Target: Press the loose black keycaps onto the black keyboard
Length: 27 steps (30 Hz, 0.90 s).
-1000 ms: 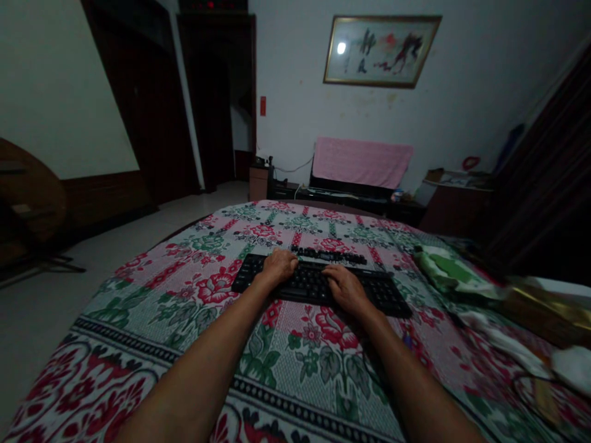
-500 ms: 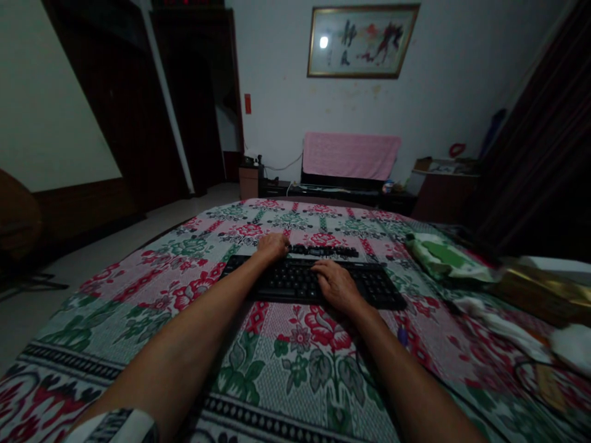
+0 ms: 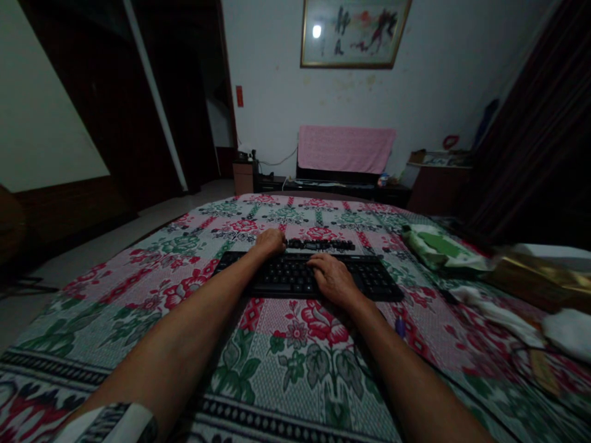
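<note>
A black keyboard lies across the patterned tablecloth in front of me. Just beyond its far edge is a row of small black pieces, which look like loose keycaps. My left hand reaches over the keyboard to the left end of that row. Its fingers are curled closed, and whatever is between them is hidden. My right hand rests on the middle-right of the keyboard, fingers stretched over the upper keys and thumb apart from them. A small purple object lies beside my right forearm.
To the right lie a green and white packet, a gold box, crumpled white material and a dark cable. A pink cloth hangs over something dark by the far wall.
The view has tilted down slightly and shifted right. Both hands keep nearly the same places at the keyboard, with only slight finger movement.
</note>
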Available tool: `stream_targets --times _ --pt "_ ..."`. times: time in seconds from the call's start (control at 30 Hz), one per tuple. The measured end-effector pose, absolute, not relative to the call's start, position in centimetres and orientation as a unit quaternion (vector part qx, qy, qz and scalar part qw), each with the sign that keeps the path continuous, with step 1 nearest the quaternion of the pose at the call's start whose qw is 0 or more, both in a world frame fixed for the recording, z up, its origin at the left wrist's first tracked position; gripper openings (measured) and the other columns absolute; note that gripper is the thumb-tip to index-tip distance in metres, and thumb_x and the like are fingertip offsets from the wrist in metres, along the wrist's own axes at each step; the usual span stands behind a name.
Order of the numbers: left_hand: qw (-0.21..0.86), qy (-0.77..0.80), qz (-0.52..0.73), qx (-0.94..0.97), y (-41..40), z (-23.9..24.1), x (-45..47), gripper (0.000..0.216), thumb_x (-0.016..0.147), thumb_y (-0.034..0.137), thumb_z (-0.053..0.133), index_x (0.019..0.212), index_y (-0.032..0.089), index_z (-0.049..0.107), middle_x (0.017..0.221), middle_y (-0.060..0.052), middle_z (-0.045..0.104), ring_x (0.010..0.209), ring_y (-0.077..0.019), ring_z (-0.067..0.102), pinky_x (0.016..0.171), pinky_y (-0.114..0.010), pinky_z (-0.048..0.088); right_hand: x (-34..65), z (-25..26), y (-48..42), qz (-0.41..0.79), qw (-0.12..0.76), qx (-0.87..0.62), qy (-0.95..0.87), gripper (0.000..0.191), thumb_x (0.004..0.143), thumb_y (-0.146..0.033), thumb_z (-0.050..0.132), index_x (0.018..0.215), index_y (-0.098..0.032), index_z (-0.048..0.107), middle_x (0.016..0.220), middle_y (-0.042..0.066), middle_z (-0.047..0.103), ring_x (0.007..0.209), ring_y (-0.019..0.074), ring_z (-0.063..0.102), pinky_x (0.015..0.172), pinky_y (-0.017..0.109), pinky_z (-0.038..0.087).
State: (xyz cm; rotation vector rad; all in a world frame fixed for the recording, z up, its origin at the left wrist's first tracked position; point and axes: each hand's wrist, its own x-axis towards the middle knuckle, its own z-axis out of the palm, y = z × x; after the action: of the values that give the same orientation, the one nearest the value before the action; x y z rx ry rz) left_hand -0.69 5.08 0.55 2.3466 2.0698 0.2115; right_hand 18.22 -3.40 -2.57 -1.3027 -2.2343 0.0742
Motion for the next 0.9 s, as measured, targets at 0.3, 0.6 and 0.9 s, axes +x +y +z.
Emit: stream_targets --times 0.3,0.6,0.9 --pt "-0.022 0.625 0.091 0.775 3.9 2.0 -1.0 0.029 0.072 0.03 0.049 0.092 0.021 0.067 0.093 -0.007 0.067 0.09 -0.0209 0.06 0.075 -0.026 0.045 18.3 -2.6 -3.4 0.026 0.276 -0.478 -0.834 0.031 0.08 -0.014 0.041 0.1 -0.021 0.064 0.111 0.005 0.058 0.103 0.0167 0.051 0.093 0.032 0.038" --pt "0.108 0.48 0.066 0.868 0.8 2.9 -2.5 0.025 0.069 0.028 0.053 0.089 0.018 0.066 0.074 0.001 0.066 0.068 -0.0132 0.057 0.06 -0.019 0.04 18.2 -2.5 -3.4 0.025 0.273 -0.477 -0.835 0.03 0.08 -0.014 0.042 0.1 -0.02 0.064 0.11 0.005 0.058 0.102 0.0168 0.051 0.092 0.031 0.038" --pt "0.139 0.494 0.086 0.854 1.2 1.9 -2.5 0.027 0.068 0.027 0.054 0.09 0.018 0.067 0.079 0.001 0.067 0.07 -0.0133 0.057 0.061 -0.019 0.04 18.1 -2.5 -3.4 0.019 0.261 -0.481 -0.837 0.031 0.081 -0.014 0.04 0.1 -0.02 0.063 0.111 0.006 0.057 0.102 0.017 0.05 0.091 0.031 0.038"
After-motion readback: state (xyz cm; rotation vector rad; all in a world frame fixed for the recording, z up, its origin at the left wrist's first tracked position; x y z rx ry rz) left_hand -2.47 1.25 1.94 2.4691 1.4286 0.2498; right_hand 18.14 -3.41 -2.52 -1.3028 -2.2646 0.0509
